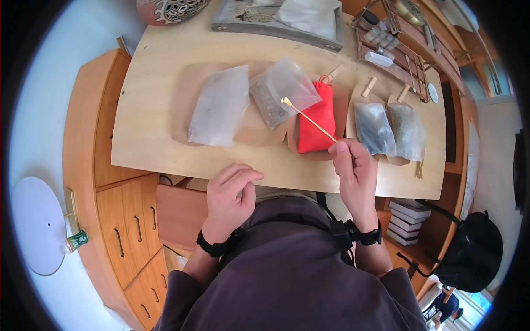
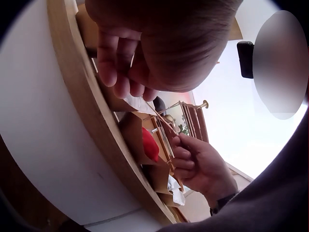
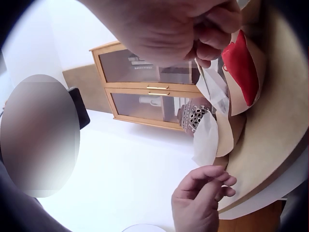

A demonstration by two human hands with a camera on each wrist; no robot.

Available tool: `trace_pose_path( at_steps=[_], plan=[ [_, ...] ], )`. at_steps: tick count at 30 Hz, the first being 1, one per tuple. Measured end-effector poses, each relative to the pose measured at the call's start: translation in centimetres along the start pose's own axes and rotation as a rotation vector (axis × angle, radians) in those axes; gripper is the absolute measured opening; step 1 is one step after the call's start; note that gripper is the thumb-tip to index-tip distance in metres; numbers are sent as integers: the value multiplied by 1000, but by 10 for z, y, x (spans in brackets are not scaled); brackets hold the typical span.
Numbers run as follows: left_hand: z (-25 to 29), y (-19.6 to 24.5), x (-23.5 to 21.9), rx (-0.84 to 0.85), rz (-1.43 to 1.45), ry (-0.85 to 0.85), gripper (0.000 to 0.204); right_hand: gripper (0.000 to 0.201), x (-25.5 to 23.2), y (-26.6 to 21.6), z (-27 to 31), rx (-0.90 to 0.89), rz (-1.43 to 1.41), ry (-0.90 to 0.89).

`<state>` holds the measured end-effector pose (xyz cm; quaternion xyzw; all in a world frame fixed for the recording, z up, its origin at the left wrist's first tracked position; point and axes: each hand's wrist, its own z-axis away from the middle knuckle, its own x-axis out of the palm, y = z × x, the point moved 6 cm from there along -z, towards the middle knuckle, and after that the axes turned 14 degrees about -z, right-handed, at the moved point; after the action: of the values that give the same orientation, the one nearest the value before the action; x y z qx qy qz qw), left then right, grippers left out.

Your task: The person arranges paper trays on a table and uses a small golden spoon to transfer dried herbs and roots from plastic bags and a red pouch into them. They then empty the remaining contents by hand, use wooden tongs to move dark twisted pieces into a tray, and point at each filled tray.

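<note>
My right hand (image 1: 354, 170) pinches the end of a thin gold-coloured long-handled small spoon (image 1: 310, 119). Its bowl end points up and left, over a red drawstring pouch (image 1: 317, 132) and a clear bag of greyish bits (image 1: 274, 102) in the head view. My left hand (image 1: 231, 190) hangs in front of the table edge with loosely curled fingers, holding nothing. Left of the clear bag lies a whitish translucent bag (image 1: 219, 105). Right of the pouch lie a bag of dark contents (image 1: 374, 129) and a bag of dried plant bits (image 1: 407, 132). Brown paper pieces lie under the bags.
Wooden clothes pegs (image 1: 369, 87) stand behind the right-hand bags. At the back of the table (image 1: 149, 124) are a grey tray (image 1: 276, 34) with white paper and a patterned pot (image 1: 168, 11). A wooden rack (image 1: 395, 52) with small bottles stands back right.
</note>
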<state>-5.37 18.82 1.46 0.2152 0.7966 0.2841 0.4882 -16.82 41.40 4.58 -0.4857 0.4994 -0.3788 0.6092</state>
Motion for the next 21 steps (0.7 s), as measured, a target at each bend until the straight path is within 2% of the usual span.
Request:
trace_pose_path(
  at_steps=[1,4,8,11,12,16,19,20,21],
  plan=[
    [-1,1,2,4,1,-6,25,25,-5,4,1,34,-44,0],
    [-3,5,4,3,1,-31,25,25,-22,0,14,-66,-129,44],
    [-5,9,8,7,-9,-39,25,24,-52,22,31,-11,-93,102],
    [-7,12,13,22,3,-62,26,26,-57,32,37,82,77,83],
    [-7,13,15,26,2,-72,26,26,-63,37,41,91,9,100],
    [-10,20,20,33,-14,-102,26,25,-94,38,56,-43,-157,288],
    [-12,25,23,34,-20,-103,26,27,-120,58,62,19,-130,413],
    [-12,26,23,35,-24,-104,26,28,-124,65,62,66,-47,420],
    [-12,27,25,38,-27,-107,26,28,-128,68,64,58,-84,427]
  ],
)
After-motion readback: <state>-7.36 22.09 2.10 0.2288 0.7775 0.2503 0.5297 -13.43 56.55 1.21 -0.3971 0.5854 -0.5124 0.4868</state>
